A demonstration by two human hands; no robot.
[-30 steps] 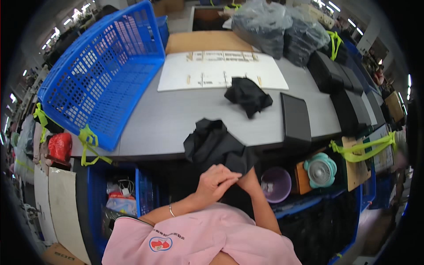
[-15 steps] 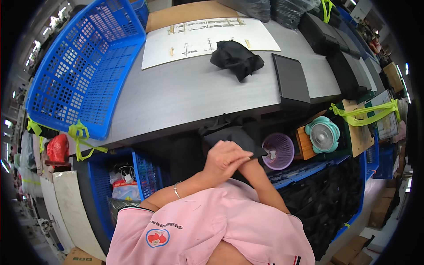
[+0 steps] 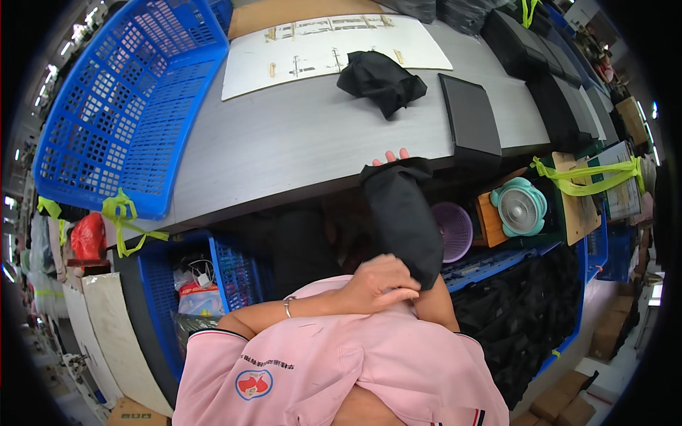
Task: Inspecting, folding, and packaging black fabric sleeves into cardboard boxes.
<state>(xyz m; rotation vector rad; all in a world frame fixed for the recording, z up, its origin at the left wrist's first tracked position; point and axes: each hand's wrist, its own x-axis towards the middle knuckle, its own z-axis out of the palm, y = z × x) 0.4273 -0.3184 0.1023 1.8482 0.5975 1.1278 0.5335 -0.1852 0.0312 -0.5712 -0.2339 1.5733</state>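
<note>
The pink shirt (image 3: 320, 369) bears 1 line of dark characters beside a round red-and-blue emblem (image 3: 253, 385). Green print marks the cardboard box (image 3: 125, 410) at near left.

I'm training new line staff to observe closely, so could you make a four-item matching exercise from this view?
Column 1
1. Basket on the table
2. Fan
3. Fabric around the right forearm
4. Left hand

Column 2
A. At the fabric's near end
B. Turquoise
C. Blue, with openwork walls
D. Black, with fingertips showing past its far end

Pairs: 1-C, 2-B, 3-D, 4-A
</note>
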